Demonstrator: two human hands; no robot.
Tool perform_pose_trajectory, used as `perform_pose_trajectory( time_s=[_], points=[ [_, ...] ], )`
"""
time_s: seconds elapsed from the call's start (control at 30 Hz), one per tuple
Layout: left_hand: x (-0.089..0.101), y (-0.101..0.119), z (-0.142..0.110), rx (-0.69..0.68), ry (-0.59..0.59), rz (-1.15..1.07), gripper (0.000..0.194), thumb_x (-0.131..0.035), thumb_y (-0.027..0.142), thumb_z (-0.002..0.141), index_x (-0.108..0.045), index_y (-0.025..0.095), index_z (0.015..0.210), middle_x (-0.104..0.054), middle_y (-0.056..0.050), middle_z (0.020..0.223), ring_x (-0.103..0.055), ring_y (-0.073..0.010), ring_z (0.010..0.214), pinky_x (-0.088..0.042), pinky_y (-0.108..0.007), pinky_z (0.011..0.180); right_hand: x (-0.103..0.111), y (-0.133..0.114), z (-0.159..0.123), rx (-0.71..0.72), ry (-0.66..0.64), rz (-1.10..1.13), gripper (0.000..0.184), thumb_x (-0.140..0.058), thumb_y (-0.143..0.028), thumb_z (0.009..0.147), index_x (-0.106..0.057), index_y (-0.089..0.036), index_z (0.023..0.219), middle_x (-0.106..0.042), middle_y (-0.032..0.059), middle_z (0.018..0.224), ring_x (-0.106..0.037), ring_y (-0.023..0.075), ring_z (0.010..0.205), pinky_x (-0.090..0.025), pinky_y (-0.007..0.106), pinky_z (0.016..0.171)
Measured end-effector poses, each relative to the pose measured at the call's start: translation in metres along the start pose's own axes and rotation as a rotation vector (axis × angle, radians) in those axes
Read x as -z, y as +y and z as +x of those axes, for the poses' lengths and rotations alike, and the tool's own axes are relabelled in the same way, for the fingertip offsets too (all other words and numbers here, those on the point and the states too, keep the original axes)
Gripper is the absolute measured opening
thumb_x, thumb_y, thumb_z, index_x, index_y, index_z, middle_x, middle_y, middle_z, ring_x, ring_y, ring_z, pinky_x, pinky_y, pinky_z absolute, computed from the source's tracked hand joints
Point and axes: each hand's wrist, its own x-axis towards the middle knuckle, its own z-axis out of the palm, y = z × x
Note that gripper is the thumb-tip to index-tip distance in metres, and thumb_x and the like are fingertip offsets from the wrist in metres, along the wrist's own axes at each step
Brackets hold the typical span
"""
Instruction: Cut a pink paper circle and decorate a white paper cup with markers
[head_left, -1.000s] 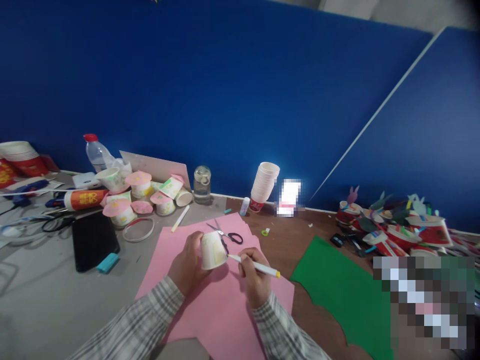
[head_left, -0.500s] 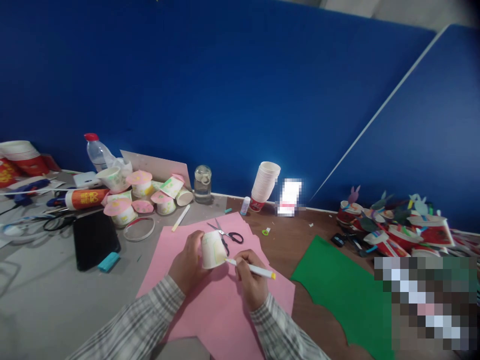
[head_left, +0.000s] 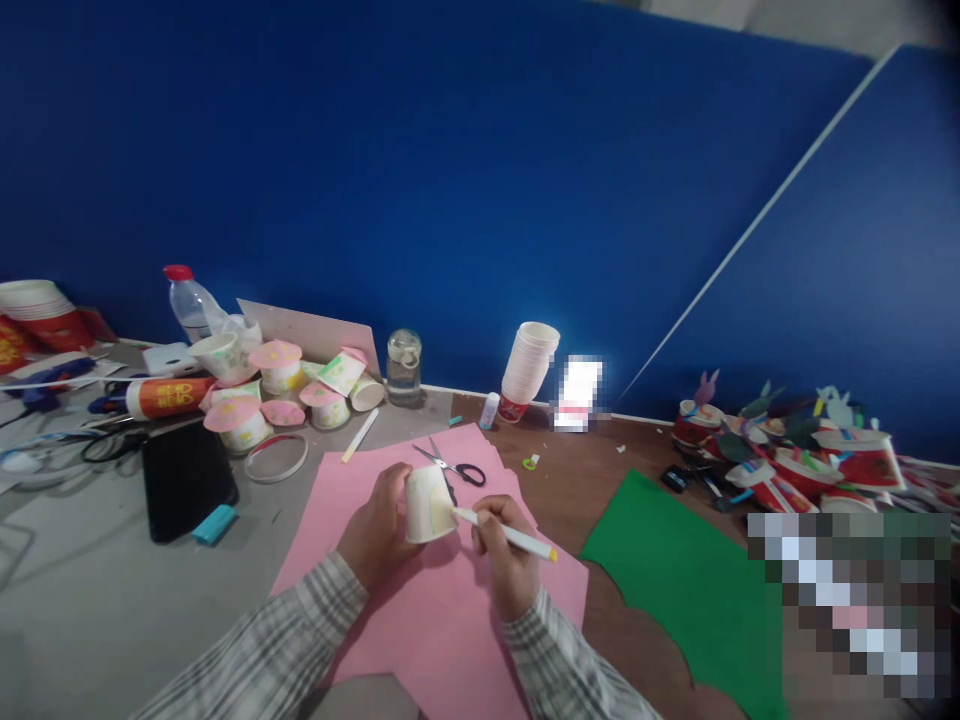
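Note:
My left hand (head_left: 381, 535) is closed around a white paper cup (head_left: 429, 505) with faint yellow and green marks on its side. The cup is tilted, with its wider end toward me. In my right hand (head_left: 508, 560) is a white marker (head_left: 529, 543) with a yellow end, and its tip is at the cup's right side. Both hands are above pink paper sheets (head_left: 420, 640). Black-handled scissors (head_left: 459, 470) lie open on the paper just behind the cup, one handle partly hidden by it.
Decorated cups with pink paper tops (head_left: 277, 365) cluster at the back left, near a black tablet-like object (head_left: 187, 480). A glass jar (head_left: 404, 368), a glue stick (head_left: 489, 411) and stacked paper cups (head_left: 529, 365) stand along the blue partition. Green paper (head_left: 690, 590) lies right, before red cup crafts (head_left: 810, 470).
The cup has turned and shifted slightly in my left hand. The marker's tip has moved a little higher on the cup's side, while both hands stay nearly in place.

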Motion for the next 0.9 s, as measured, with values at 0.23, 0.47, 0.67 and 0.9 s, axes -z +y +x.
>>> perform_pose_trajectory(
  time_s=[0.23,0.47,0.67,0.9],
  points=[
    [-0.001,-0.004,-0.005,-0.011,-0.111,-0.100,0.077,-0.073,0.037,0.051,-0.034,0.025,0.116,-0.054,-0.010,0.111,-0.060,-0.0213,0.063,-0.056,-0.036,0.054,0.001,0.004,0.004,0.081,0.086,0.031,0.008,-0.053,-0.019,0.070,-0.061,-0.020,0.071,-0.051,-0.0074,0.041,-0.046,0.0138,0.037,-0.039,0.022,0.037],
    [0.000,0.001,-0.004,0.077,-0.164,-0.192,0.073,-0.075,0.036,0.050,-0.037,0.027,0.111,-0.055,-0.006,0.108,-0.056,-0.0152,0.050,-0.053,-0.032,0.048,0.000,0.001,0.006,0.157,0.111,0.056,0.012,-0.053,-0.022,0.072,-0.062,-0.020,0.080,-0.061,-0.0023,0.052,-0.055,0.0184,0.049,-0.048,0.029,0.047],
    [0.001,0.004,-0.001,0.131,-0.161,-0.257,0.072,-0.075,0.031,0.048,-0.038,0.027,0.110,-0.056,-0.005,0.104,-0.057,-0.0161,0.052,-0.053,-0.032,0.048,0.001,0.007,0.006,0.000,0.075,0.232,0.011,-0.055,-0.022,0.071,-0.065,-0.018,0.070,-0.057,-0.0037,0.041,-0.050,0.0151,0.040,-0.041,0.022,0.039],
    [0.001,-0.001,-0.002,0.190,-0.198,-0.327,0.076,-0.075,0.029,0.048,-0.035,0.027,0.112,-0.058,-0.003,0.097,-0.055,-0.0157,0.051,-0.051,-0.030,0.048,0.000,0.015,0.006,-0.083,0.043,0.377,0.014,-0.057,-0.020,0.067,-0.062,-0.018,0.054,-0.043,-0.0103,0.029,-0.033,0.0077,0.027,-0.036,0.019,0.035]
  ],
)
